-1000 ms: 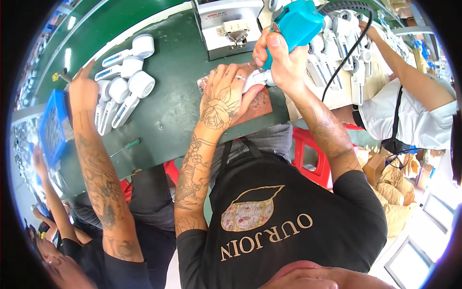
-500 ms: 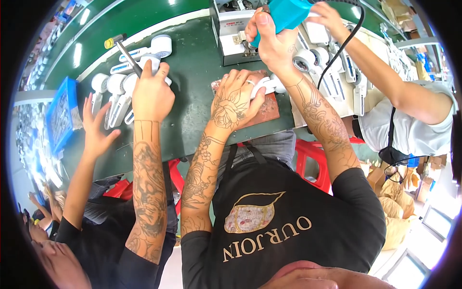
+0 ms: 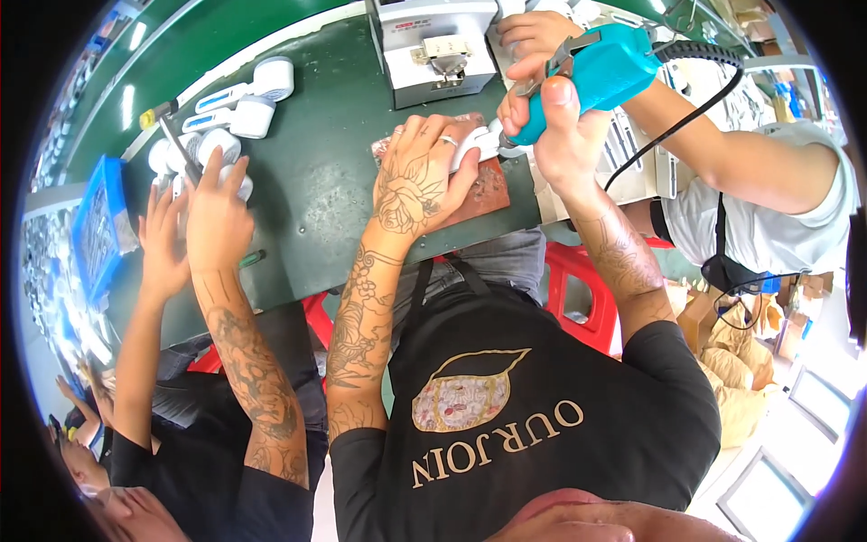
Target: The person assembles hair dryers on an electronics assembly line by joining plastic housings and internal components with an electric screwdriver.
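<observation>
My right hand (image 3: 571, 135) is wrapped round a teal electric screwdriver (image 3: 603, 72) with a black cord. The tool's nose points down and left at the end of a white plastic device (image 3: 477, 144); whether the bit touches a screw cannot be made out. My left hand (image 3: 420, 181) presses over this device, thumb on the near side and fingers on the far side, covering much of it. Beneath lies a reddish-brown pad (image 3: 483, 194) on the green table (image 3: 312, 185).
A grey box (image 3: 442, 81) stands beyond my hands. White round-headed devices (image 3: 251, 116) lie at left, near a blue tray (image 3: 99, 226). A co-worker there holds a yellow-tipped mallet (image 3: 176, 140). Another co-worker's hand (image 3: 539, 36) is at far right, close behind the screwdriver.
My right hand has brought the screwdriver down from above to the white device. My left hand stays on the device. The left co-worker's mallet has moved left, and the view has shifted slightly.
</observation>
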`<state>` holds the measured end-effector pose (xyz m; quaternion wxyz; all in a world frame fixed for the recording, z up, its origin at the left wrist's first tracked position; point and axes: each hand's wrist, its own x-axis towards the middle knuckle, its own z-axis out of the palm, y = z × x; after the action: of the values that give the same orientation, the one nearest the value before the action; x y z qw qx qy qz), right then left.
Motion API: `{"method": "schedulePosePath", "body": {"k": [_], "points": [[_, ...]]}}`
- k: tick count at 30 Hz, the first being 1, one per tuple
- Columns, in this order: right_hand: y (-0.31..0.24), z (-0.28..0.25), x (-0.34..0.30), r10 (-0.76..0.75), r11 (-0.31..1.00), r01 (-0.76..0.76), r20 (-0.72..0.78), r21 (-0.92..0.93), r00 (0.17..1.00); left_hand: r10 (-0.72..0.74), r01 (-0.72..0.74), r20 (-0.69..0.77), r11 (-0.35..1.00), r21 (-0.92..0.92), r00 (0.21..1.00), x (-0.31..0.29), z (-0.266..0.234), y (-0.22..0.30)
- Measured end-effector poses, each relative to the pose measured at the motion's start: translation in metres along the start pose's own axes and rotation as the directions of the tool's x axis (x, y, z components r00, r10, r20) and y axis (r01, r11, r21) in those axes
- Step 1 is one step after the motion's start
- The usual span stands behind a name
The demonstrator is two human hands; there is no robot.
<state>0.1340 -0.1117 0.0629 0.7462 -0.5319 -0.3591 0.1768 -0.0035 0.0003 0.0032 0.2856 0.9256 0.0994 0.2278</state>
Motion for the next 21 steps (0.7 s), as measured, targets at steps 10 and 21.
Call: {"method": "schedulePosePath", "body": {"k": [10, 21], "points": [[0.013, -0.006, -0.007, 0.003, 0.999, -0.005, 0.031, 0.05, 1.0, 0.012, -0.012, 0.004, 1.0, 0.004, 1.0, 0.002, -0.001, 0.003], [0.024, -0.004, -0.014, 0.042, 0.998, -0.041, -0.017, 0.049, 0.999, 0.056, -0.058, 0.032, 0.997, 0.046, 0.998, 0.006, -0.004, 0.003]]}}
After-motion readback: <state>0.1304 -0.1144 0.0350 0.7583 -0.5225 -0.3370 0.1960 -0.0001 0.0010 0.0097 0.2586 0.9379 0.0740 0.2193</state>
